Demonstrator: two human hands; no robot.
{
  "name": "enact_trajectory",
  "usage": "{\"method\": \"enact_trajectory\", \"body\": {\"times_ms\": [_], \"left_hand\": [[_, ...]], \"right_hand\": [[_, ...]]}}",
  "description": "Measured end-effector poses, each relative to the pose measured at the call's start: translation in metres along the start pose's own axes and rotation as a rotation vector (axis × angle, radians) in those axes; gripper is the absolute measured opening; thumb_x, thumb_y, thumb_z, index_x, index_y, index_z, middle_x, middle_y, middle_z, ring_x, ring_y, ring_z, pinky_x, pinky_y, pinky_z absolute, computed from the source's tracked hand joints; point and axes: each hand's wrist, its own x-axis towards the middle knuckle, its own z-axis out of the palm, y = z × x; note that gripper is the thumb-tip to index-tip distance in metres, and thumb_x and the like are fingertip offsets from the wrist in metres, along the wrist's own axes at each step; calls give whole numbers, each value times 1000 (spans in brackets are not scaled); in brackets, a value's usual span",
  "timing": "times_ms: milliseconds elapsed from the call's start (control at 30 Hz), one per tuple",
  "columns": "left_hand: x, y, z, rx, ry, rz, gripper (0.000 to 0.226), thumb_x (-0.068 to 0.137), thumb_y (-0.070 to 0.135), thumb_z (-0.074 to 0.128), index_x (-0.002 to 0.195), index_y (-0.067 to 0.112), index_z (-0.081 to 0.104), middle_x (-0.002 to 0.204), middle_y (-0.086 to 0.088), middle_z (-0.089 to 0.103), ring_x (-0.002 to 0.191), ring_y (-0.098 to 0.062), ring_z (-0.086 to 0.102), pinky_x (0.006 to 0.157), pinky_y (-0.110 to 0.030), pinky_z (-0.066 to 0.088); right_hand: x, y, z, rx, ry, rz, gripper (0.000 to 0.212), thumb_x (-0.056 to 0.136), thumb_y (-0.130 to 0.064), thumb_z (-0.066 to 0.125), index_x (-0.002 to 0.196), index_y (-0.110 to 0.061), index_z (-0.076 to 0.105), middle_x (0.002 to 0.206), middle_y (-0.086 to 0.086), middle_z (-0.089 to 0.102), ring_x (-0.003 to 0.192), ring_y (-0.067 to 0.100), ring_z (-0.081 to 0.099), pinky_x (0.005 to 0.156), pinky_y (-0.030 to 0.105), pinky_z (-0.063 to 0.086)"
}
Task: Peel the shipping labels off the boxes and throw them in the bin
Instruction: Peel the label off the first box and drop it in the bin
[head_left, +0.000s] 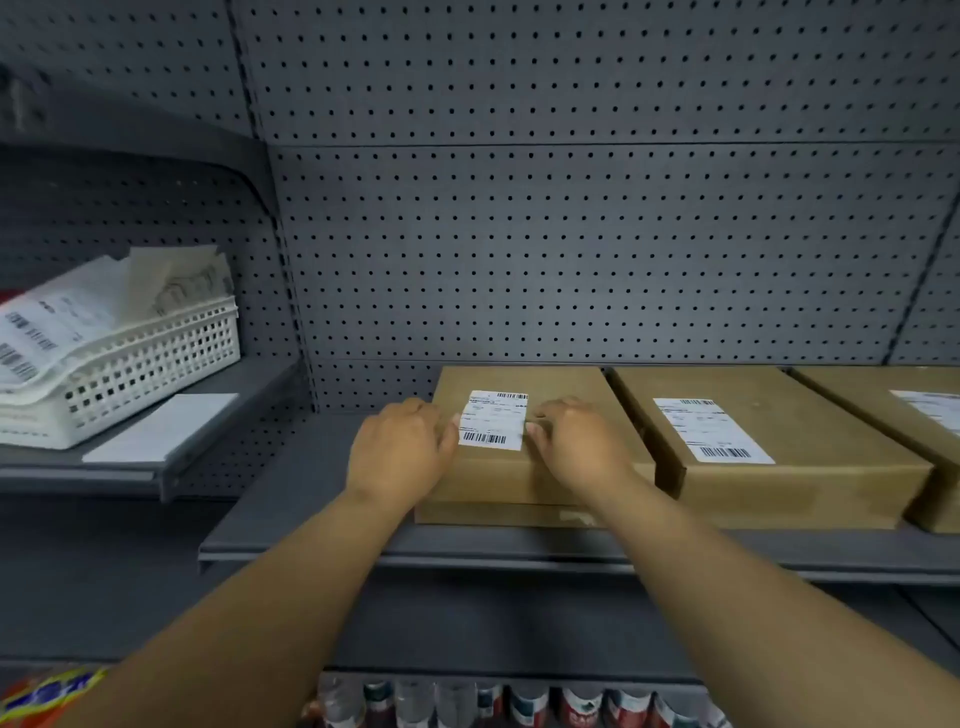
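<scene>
Three brown cardboard boxes lie side by side on a grey shelf (311, 525). The left box (524, 478) carries a white shipping label (493, 418) with barcodes. My left hand (400, 452) rests on this box at the label's left edge, fingertips touching it. My right hand (576, 444) rests at the label's right edge, fingers curled against the box top. The middle box (810, 483) has its own label (711, 430). Only part of the right box (935, 483) is in view, with a label (932, 408) on top.
A white perforated basket (150, 364) holding peeled labels and paper stands on a lower grey shelf at the left, with a white sheet (166, 428) in front of it. Grey pegboard (571, 234) forms the back wall. Bottles (519, 704) stand on the shelf below.
</scene>
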Motion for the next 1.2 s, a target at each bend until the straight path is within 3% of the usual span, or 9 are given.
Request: {"method": "enact_trajectory", "body": {"times_ms": [300, 467, 700, 800, 1067, 1200], "left_hand": [[33, -8, 23, -188, -151, -27, 50, 98, 38, 27, 81, 6, 61, 84, -7, 60, 79, -24, 58, 72, -38, 50], [37, -12, 35, -272, -128, -35, 49, 98, 37, 27, 55, 19, 40, 63, 6, 44, 62, -15, 46, 54, -29, 32], [35, -14, 39, -266, -70, 5, 49, 98, 35, 24, 65, 10, 50, 71, -4, 57, 67, -20, 54, 62, -35, 44], [37, -13, 39, -243, -56, 41, 48, 99, 33, 26, 66, 9, 52, 69, -4, 56, 65, -21, 52, 61, -35, 43], [37, -13, 41, -239, -42, 39, 48, 98, 33, 27, 68, 8, 54, 72, -6, 58, 66, -21, 53, 61, -37, 44], [36, -13, 41, -235, -36, 38, 44, 98, 32, 27, 66, 12, 49, 69, -2, 53, 65, -19, 50, 59, -33, 40]], "right_hand": [[52, 9, 1, -37, -135, 95, 30, 98, -22, 39, 116, -9, 59, 126, 10, 54, 112, 27, 52, 93, 35, 44], [83, 11, 11, -31, -182, 74, 30, 96, -20, 41, 112, -6, 62, 121, 14, 57, 109, 30, 54, 94, 39, 47], [116, 2, 33, 8, -247, -94, 22, 94, -18, 43, 92, -12, 64, 103, 8, 64, 98, 23, 58, 89, 36, 47], [126, -5, 38, 30, -277, -134, 27, 94, -14, 40, 98, -9, 66, 105, 8, 62, 92, 21, 58, 82, 33, 46], [135, -17, 47, 53, -297, -158, 25, 92, -9, 41, 95, -12, 66, 113, 5, 61, 105, 23, 56, 89, 36, 46], [137, -19, 51, 5, -306, -152, 23, 90, -7, 44, 95, -13, 66, 133, 10, 53, 121, 26, 49, 96, 38, 43]]}}
